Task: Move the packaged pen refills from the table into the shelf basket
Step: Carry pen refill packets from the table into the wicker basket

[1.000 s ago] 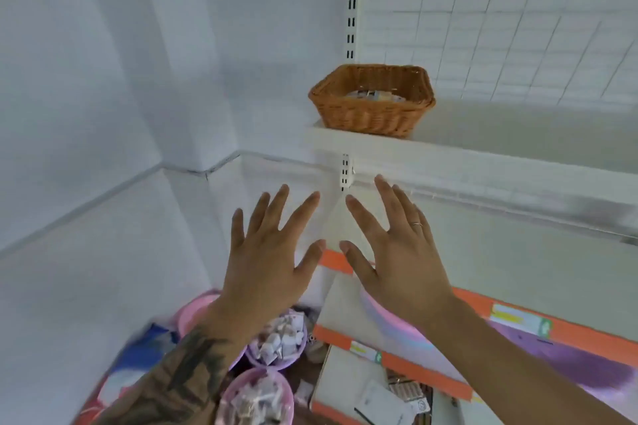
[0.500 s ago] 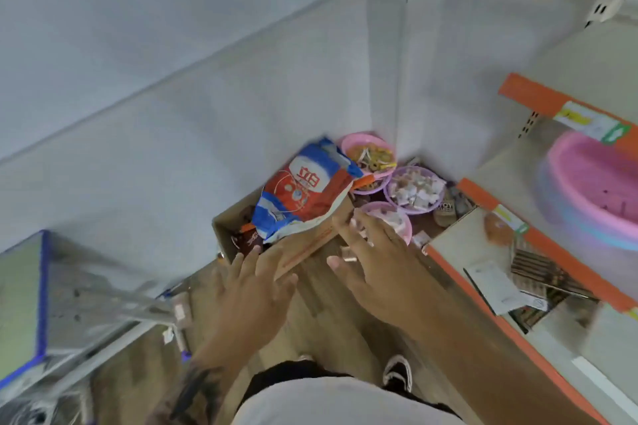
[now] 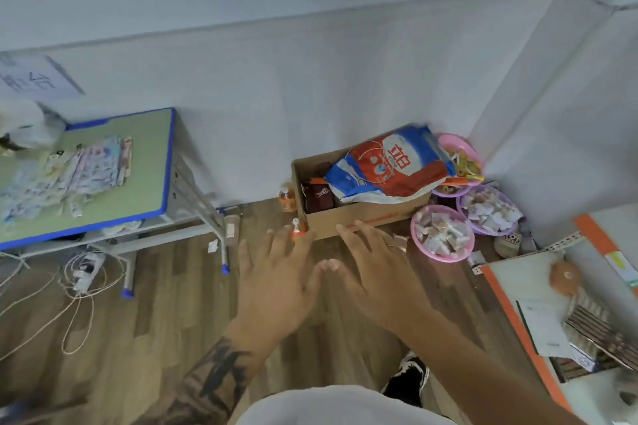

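Both hands are out in front, palms down over the wood floor, fingers spread and straight, holding nothing. The left hand and right hand sit side by side, thumbs nearly touching. The packaged pen refills lie in a loose pile on the green table at far left, well apart from the hands. Beyond the hands, a cardboard box holds a red-blue bag, with 4 pink and purple bowls just beside it. The orange-edged shelf is at right.
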Demonstrator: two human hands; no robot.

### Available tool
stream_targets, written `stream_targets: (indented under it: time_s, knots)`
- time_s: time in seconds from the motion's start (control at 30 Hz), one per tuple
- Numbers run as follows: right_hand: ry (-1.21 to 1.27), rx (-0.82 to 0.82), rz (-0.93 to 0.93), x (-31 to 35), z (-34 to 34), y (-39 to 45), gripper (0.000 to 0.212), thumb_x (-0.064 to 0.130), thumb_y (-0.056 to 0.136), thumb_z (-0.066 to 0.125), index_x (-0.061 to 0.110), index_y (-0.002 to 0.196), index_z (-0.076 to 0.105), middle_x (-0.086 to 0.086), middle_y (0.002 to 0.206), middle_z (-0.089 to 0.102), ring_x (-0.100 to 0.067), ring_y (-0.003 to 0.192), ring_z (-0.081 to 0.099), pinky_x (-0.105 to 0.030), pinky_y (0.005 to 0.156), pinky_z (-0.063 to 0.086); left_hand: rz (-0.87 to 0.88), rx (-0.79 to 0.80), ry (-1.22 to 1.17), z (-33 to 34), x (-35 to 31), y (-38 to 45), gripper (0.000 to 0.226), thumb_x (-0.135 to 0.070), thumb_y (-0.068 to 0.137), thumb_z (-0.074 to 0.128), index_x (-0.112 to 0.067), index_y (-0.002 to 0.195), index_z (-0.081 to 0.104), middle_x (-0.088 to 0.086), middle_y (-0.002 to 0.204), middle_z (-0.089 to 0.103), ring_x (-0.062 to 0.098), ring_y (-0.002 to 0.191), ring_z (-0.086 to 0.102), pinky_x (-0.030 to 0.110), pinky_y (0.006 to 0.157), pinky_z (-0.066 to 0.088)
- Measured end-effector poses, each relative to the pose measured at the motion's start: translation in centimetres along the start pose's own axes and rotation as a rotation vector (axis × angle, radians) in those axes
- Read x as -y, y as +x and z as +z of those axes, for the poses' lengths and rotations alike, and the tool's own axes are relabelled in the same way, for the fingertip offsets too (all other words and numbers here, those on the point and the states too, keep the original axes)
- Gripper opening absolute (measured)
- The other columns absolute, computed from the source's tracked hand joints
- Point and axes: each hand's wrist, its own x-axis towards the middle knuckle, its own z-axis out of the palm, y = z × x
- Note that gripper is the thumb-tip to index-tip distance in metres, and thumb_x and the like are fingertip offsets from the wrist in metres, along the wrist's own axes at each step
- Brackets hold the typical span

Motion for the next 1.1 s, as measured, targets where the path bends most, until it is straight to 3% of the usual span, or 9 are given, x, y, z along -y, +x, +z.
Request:
stream_targets:
  time_s: [0.07,0.17,0.3,0.4,0.7,0.87,1.1]
  knots:
    - [-0.066,0.047,0.002,3.8,2.6,0.4,0.084,0.081,0.093,0.003,0.034,0.154,0.039,-0.004,0.159,0.041,-0.025,0.146,0.042,-0.043,0.115,0.038,-0.05,0.042,0.01,0.1,4.5,-1.4,0.058,-0.068,0.102,0.023,-0.045,0.155,0.022,0.0,0.168,0.025,0.027,0.157,0.017,0.064,0.125,0.008]
    - [-0.179,0.056,-0.037,8.3,5.8,0.6,0.068,0.068,0.1,0.022,0.029,0.148,0.05,-0.01,0.151,0.053,-0.03,0.136,0.055,-0.046,0.106,0.047,-0.103,0.08,0.027,0.4,10.5,-3.1,0.058,-0.064,0.103,0.02,-0.045,0.158,0.015,0.003,0.17,0.019,0.029,0.158,0.012,0.065,0.124,0.003]
    - [-0.274,0.233,-0.096,14.2,9.7,1.3,0.073,0.068,0.097,0.006,0.036,0.16,0.023,-0.004,0.169,0.024,-0.023,0.154,0.027,-0.041,0.123,0.026,-0.19,0.108,-0.033,1.5,17.8,-6.3,0.058,-0.064,0.103,0.022,-0.043,0.157,0.02,0.004,0.168,0.024,0.031,0.156,0.016,0.065,0.123,0.004]
    - [-0.276,0.285,-0.147,17.7,11.6,2.3,0.065,0.066,0.102,0.019,0.035,0.159,0.026,-0.002,0.169,0.025,-0.023,0.153,0.027,-0.042,0.122,0.027,-0.265,0.153,-0.074,2.1,21.9,-7.7,0.059,-0.065,0.103,0.02,-0.042,0.157,0.022,0.005,0.168,0.026,0.034,0.156,0.018,0.067,0.122,0.008]
    - [-0.258,0.325,-0.307,23.0,14.5,11.9,0.063,0.067,0.103,0.026,0.038,0.158,0.027,0.004,0.168,0.025,-0.02,0.154,0.025,-0.043,0.123,0.026,-0.485,0.113,-0.142,1.5,28.3,-5.5,0.058,-0.063,0.104,0.023,-0.041,0.157,0.022,0.005,0.168,0.023,0.032,0.155,0.016,0.066,0.122,0.008]
    - [-0.138,0.317,-0.438,26.7,14.6,19.1,0.06,0.062,0.101,0.033,0.032,0.152,0.042,0.002,0.16,0.039,-0.023,0.146,0.04,-0.041,0.116,0.035,-0.596,0.072,-0.105,-1.0,31.3,-1.6,0.056,-0.063,0.103,0.025,-0.042,0.156,0.026,0.005,0.167,0.026,0.031,0.154,0.02,0.065,0.122,0.008]
    - [-0.049,0.367,-0.517,29.1,15.0,29.9,0.072,0.071,0.097,0.017,0.032,0.153,0.038,-0.002,0.161,0.039,-0.027,0.147,0.039,-0.049,0.117,0.038,-0.724,0.028,-0.051,-4.3,34.5,4.5,0.054,-0.063,0.103,0.028,-0.045,0.154,0.028,-0.005,0.164,0.031,0.023,0.152,0.027,0.061,0.122,0.014]
